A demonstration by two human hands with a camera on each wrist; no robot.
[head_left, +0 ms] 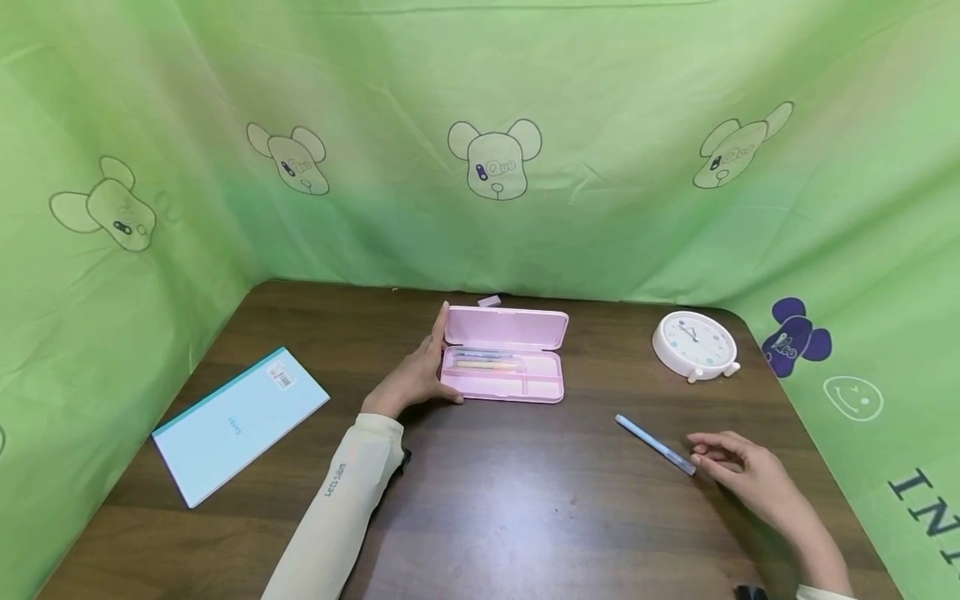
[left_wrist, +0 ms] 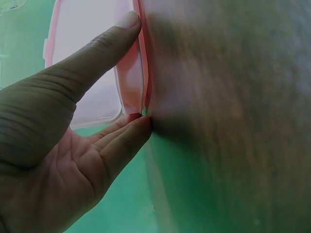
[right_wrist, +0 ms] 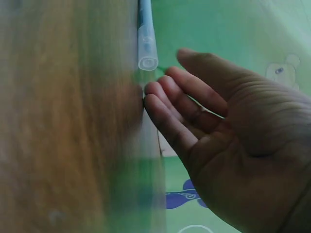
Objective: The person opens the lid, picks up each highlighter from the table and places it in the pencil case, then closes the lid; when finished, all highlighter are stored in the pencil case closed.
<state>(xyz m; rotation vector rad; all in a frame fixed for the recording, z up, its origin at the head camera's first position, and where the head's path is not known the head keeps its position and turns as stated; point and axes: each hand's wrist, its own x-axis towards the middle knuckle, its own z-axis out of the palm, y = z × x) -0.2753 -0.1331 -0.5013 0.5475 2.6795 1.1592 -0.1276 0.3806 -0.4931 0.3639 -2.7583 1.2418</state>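
Note:
An open pink pencil case (head_left: 504, 354) lies at the middle back of the dark wooden table (head_left: 487, 500), several pens in its tray. My left hand (head_left: 416, 375) rests against the case's left end with straight fingers, thumb (left_wrist: 104, 46) and fingertips (left_wrist: 129, 136) touching the case (left_wrist: 131, 77). A light blue pen (head_left: 655, 443) lies on the table to the right. My right hand (head_left: 742, 471) hovers just beside the pen's near end (right_wrist: 147, 53), fingers (right_wrist: 167, 114) loosely extended and holding nothing.
A light blue notebook (head_left: 240, 423) lies at the left. A white round clock (head_left: 695, 345) stands at the back right. A small pale eraser (head_left: 489, 301) sits behind the case. Green cloth walls (head_left: 480, 142) enclose the table on three sides.

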